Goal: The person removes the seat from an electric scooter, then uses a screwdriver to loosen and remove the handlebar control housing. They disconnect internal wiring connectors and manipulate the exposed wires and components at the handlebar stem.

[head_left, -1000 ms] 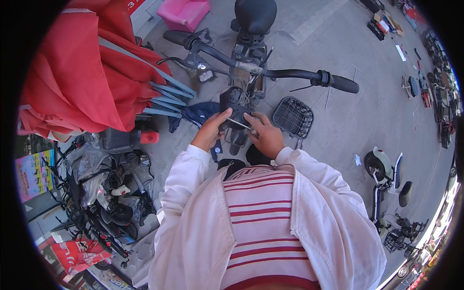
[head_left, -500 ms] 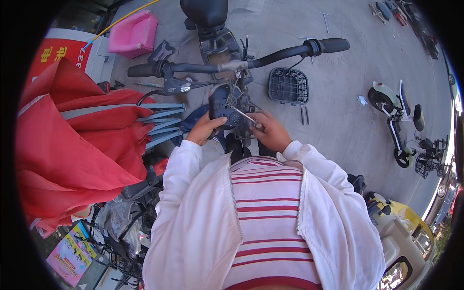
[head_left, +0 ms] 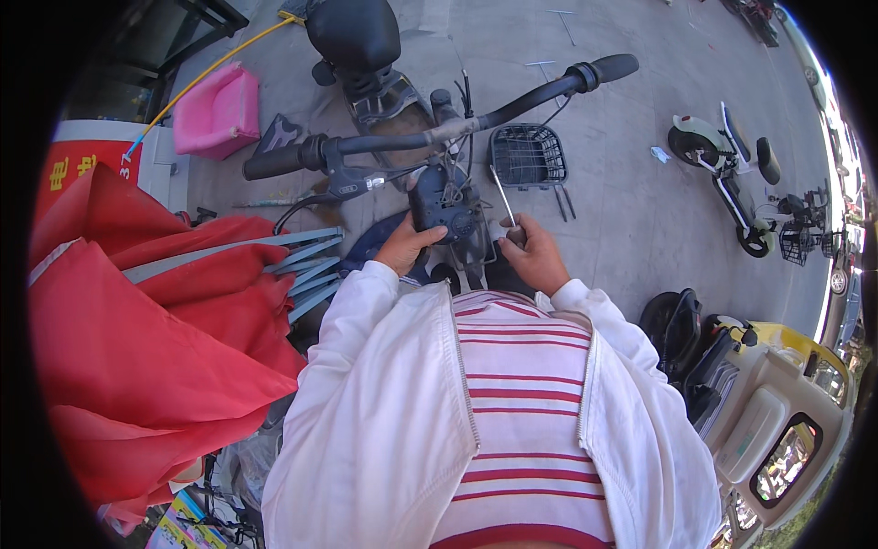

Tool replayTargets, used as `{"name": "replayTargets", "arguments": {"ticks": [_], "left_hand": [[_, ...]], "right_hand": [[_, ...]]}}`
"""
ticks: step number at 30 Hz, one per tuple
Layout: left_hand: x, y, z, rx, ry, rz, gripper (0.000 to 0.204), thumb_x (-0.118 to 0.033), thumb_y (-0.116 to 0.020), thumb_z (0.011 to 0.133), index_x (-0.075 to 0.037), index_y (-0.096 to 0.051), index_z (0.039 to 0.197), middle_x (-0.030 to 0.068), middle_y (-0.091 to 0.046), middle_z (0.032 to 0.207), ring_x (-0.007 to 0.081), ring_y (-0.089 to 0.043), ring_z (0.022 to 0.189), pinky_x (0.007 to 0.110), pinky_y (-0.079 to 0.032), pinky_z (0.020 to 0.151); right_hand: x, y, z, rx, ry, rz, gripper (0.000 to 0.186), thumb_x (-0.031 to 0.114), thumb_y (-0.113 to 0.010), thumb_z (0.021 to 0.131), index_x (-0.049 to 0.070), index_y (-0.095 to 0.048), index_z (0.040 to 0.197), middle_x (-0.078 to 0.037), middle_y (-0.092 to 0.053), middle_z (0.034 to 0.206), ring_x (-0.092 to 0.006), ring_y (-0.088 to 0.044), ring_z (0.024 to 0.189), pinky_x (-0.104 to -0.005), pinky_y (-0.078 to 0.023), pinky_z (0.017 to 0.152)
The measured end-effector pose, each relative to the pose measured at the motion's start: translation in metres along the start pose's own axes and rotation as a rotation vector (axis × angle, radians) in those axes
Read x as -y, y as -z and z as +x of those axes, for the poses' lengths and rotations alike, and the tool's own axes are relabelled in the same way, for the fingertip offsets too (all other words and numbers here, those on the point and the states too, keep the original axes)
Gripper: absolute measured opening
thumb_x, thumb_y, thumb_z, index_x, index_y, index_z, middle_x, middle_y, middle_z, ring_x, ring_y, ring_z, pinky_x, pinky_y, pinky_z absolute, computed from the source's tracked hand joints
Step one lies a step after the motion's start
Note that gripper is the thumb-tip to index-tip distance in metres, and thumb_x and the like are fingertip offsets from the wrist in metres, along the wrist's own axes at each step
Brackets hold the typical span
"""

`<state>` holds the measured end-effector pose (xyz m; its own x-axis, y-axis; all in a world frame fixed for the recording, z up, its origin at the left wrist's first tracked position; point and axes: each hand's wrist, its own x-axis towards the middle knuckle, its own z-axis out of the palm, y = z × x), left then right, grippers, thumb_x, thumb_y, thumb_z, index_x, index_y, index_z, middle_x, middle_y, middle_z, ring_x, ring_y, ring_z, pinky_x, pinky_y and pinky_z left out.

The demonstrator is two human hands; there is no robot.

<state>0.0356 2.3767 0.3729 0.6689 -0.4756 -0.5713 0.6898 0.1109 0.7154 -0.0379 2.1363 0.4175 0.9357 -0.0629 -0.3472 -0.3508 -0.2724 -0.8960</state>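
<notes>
In front of me stands an electric bike, its black handlebar (head_left: 384,143) slanting across and its dark seat (head_left: 353,35) at the far side. Below the bar is a black plastic housing (head_left: 437,203) with loose wires around its upper part. My left hand (head_left: 407,245) grips the housing's left side, thumb resting on its face. To the right of it, my right hand (head_left: 538,260) is closed around the handle of a screwdriver (head_left: 501,194). The shaft points up and away from me, its tip apart from the housing.
A black wire basket (head_left: 530,156) lies on the floor beyond the screwdriver. Red fabric (head_left: 155,357) with grey-blue frame bars (head_left: 311,265) crowds the left side. Farther off are a pink armchair (head_left: 217,112), a white scooter (head_left: 732,174) and, at lower right, a pale vehicle (head_left: 768,430).
The screwdriver has come away from the housing, its tip swinging right and upright. The handlebar has tilted, right end higher, as the whole view shifted. My left hand keeps its hold on the housing.
</notes>
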Motion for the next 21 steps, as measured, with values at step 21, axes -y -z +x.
{"name": "replayTargets", "arguments": {"ticks": [21], "left_hand": [[-0.019, 0.002, 0.004, 0.056, 0.207, -0.229, 0.041, -0.053, -0.045, 0.093, -0.016, -0.056, 0.105, -0.0008, -0.051, 0.074, 0.0126, -0.042, 0.062, 0.028, -0.033, 0.060]], "right_hand": [[0.067, -0.048, 0.021, -0.052, 0.248, -0.329, 0.043, 0.020, -0.067, 0.084, 0.012, -0.055, 0.124, -0.014, -0.061, 0.096, -0.0311, -0.064, 0.082, -0.0408, -0.051, 0.071]]}}
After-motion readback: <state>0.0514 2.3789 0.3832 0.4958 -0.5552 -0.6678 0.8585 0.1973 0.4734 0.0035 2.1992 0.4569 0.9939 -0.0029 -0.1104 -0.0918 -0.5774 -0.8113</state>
